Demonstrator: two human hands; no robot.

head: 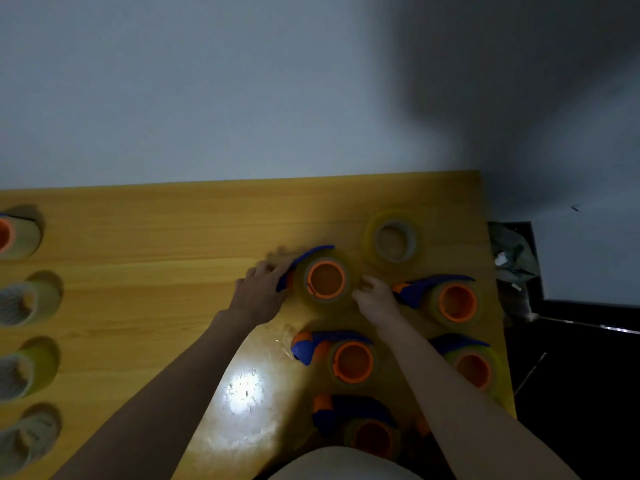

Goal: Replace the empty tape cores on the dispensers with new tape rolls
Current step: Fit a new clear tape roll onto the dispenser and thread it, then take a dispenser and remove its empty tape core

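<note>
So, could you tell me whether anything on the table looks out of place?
One loose tape roll lies flat at the far right of the table, on no dispenser, while the blue-and-orange dispensers near it all carry rolls. Nothing looks spilled or damaged.

The tabletop (173, 244) is yellow-orange wood with fine lengthwise grain and a white glare spot near its front edge. At its middle, the dispenser (313, 268) has a blue body and an orange hub, ringed by pale yellowish clear tape. Behind and right of that dispenser, a loose tape roll (393, 240) is translucent yellow with a tan core. The other dispensers in front and right of it share the blue and orange. The wall (207, 81) behind is grey-white.
</note>
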